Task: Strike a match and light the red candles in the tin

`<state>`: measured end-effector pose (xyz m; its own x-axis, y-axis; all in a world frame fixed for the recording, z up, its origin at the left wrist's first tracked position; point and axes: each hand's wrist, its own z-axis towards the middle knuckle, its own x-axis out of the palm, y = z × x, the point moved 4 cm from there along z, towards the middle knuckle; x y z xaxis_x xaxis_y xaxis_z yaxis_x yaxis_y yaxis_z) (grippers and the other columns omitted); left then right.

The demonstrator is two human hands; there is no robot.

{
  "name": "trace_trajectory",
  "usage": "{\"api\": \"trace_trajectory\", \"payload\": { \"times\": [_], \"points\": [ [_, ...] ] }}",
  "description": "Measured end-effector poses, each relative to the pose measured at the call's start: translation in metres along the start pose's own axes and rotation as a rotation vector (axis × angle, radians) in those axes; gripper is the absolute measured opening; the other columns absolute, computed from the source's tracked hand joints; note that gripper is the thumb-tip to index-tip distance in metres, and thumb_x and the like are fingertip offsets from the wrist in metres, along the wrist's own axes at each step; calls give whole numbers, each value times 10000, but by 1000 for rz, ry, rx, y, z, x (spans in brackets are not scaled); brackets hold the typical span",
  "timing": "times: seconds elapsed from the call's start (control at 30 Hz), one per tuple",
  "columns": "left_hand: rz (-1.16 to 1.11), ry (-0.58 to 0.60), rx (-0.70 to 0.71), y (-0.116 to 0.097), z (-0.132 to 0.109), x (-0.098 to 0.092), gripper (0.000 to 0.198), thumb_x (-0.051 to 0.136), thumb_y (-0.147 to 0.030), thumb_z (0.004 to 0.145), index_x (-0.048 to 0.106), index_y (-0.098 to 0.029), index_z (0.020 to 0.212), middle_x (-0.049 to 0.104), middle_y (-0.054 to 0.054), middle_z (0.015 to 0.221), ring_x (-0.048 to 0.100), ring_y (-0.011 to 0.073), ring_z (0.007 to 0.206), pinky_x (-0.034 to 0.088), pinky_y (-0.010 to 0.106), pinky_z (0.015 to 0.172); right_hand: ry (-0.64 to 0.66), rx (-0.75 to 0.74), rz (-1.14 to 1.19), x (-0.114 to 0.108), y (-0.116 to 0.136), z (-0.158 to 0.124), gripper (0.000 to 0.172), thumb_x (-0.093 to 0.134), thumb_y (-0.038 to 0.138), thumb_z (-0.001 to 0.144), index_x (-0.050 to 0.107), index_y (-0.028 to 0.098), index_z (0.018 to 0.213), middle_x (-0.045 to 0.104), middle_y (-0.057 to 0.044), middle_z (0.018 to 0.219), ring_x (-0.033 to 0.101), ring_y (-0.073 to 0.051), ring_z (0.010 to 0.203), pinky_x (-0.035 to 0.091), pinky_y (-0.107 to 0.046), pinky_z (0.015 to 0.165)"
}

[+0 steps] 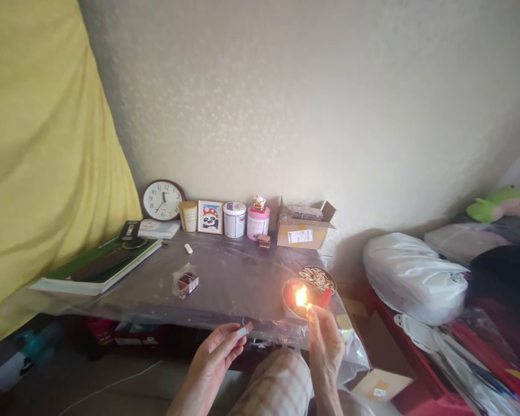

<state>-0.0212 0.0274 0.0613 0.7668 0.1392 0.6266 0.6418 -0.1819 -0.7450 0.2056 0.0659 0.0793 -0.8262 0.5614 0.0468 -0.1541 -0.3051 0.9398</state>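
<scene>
1. Left hand (212, 359) out front now, fingers curled and gripping a small grey matchbox (243, 331) by one end, seemingly keeping it back from the flame.
2. Right hand (326, 352) raised, thumb and fingertips (311, 312) pinched tight on a short burning wooden match (302, 297), its flame held upright, well out from the skin.
3. Right behind that flame, a round brown shallow dish (316, 283) of pale wooden matchsticks sits on a clear plastic sheet (225, 294), apparently protecting the table beneath.

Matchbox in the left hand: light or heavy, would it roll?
The matchbox is probably light for its size: the left hand holds it in just its fingers. Flat faces suggest it slides rather than rolls.
</scene>
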Motion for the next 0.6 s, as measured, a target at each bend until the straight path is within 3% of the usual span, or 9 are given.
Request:
{"api": "trace_trajectory", "payload": {
  "times": [0.37, 0.6],
  "points": [
    [49, 16, 14, -1, 2, -4, 212, 761, -341, 718, 745, -190, 865, 743, 46, 929, 637, 188, 922, 466, 309, 891, -13, 74, 98, 4, -16, 17, 379, 721, 540, 665, 704, 192, 814, 718, -38, 821, 610, -204, 790, 469, -344, 786],
    [53, -14, 0, -1, 8, -2, 280, 817, -372, 638, 754, -185, 837, 757, 61, 921, 642, 188, 885, 479, 299, 852, 3, 100, 158, 8, -14, 25, 359, 759, 510, 641, 696, 190, 791, 732, -38, 804, 645, -202, 758, 521, -331, 740]
  ]
}}
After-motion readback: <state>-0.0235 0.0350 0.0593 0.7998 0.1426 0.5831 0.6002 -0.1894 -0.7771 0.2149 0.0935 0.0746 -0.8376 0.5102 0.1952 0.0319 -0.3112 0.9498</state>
